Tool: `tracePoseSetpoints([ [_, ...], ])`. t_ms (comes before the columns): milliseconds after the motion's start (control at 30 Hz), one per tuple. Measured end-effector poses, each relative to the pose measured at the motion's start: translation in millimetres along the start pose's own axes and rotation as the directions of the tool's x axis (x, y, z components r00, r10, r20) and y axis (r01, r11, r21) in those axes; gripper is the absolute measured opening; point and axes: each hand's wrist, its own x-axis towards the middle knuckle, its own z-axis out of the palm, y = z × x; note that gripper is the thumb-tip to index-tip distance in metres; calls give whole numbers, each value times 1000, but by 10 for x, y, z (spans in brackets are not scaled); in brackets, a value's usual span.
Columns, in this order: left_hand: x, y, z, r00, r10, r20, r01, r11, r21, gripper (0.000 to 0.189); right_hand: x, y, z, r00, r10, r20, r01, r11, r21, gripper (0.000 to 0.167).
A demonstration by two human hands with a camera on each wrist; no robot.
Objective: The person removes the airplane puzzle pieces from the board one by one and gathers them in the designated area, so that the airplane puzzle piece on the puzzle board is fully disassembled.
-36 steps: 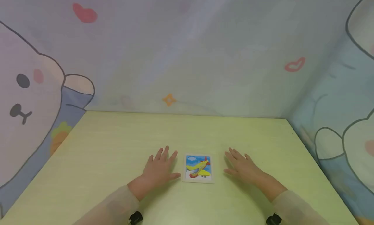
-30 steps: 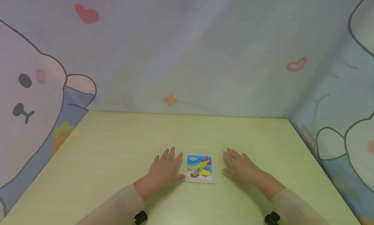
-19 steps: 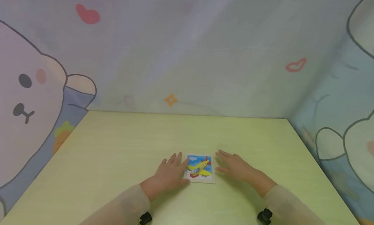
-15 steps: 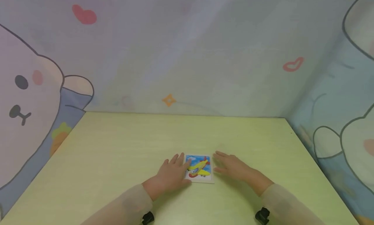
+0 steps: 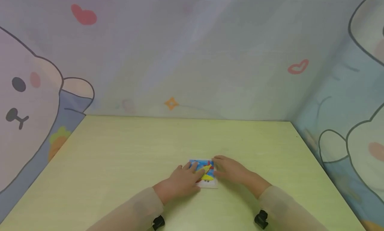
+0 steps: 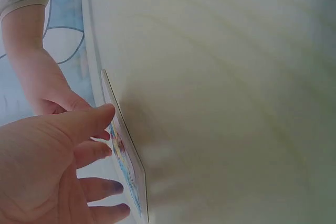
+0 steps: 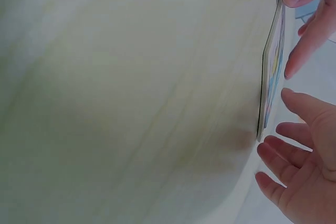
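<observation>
While flanking the picture board (image 5: 208, 178), perhaps for steadiness — with fingers (image 6: 102, 188) loosely spread, left hand (image 5: 183, 181) partly over, right hand (image 5: 230, 170) beside.

Matt board (image 5: 209, 175), smooth table (image 5: 126, 154) (wood-grained), cloth-like backdrop (image 5: 228, 71)

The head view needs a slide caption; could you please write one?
Left hand over an airplane picture board, right hand at its edge, pale table beneath.

Pale yellow-green table (image 5: 135, 141) | airplane picture board (image 5: 208, 176) lying flat on it
</observation>
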Motion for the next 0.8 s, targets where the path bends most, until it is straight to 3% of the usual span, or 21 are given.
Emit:
tracePoseSetpoints([
  [233, 61, 30, 9, 998, 62, -22, -61, 997, 37, 49, 98, -18, 61, 998, -66, -16, 65, 996, -57, 42],
  [433, 84, 54, -21, 991, 118, -64, -115, 992, 53, 41, 151, -24, 93, 1000, -2, -12, 2, 1000, -31, 42],
  [800, 158, 23, -42, 988, 148, -44, -139, 978, 153, 44, 189, -63, 54, 994, 105, -1, -105, 993, 45, 44],
])
